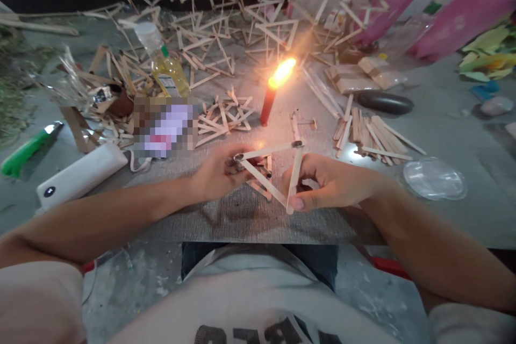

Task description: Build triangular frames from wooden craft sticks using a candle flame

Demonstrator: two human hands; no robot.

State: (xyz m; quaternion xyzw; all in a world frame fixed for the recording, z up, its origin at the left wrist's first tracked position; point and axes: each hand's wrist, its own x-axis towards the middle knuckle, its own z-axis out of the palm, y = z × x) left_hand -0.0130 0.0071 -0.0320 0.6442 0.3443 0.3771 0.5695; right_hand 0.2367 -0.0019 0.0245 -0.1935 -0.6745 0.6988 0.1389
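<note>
Obscured and cut-off items noted
We find the left hand [215, 172] partly hidden behind the pale wooden-stick triangle [266, 183]; the lilac rectangular screen [167, 126] pixelated; the black lettering [282, 330] on the white fabric shirt [250, 290] cut by the lower edge.

power bank [83, 174] lying at left, phone [168, 126] sitting beyond it, bottle of yellow liquid [176, 72] standing behind phone, plastic lid [434, 177] resting at right, pink cloth [463, 19] draping back right
</note>
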